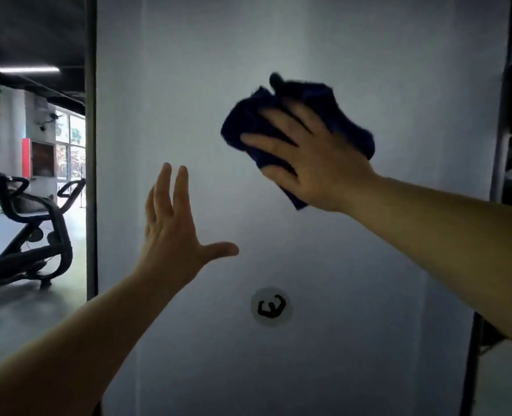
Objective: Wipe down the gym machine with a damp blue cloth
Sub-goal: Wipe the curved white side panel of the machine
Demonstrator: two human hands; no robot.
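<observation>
A person's right hand [314,159] presses a bunched dark blue cloth [281,121] flat against the pale grey panel [368,295] of a gym machine, high on its upper half, fingers [266,139] spread wide over the fabric rather than curled around it. The left hand [170,232] is raised lower and to the left, holding nothing, its fingers straight and close together with the thumb out to the side; whether the palm touches the panel cannot be told. Below both hands sits a round white sticker [271,307] bearing a black flexed-arm logo. An exercise bike [29,235] stands on the gym floor at far left, well apart. The cloth looks soft, limp and light, crumpling into folds under the palm, and being damp it would likely cling to the smooth panel; a broad flat palm over its middle seems the surest hold, since loose edges trail out beyond the hand.
</observation>
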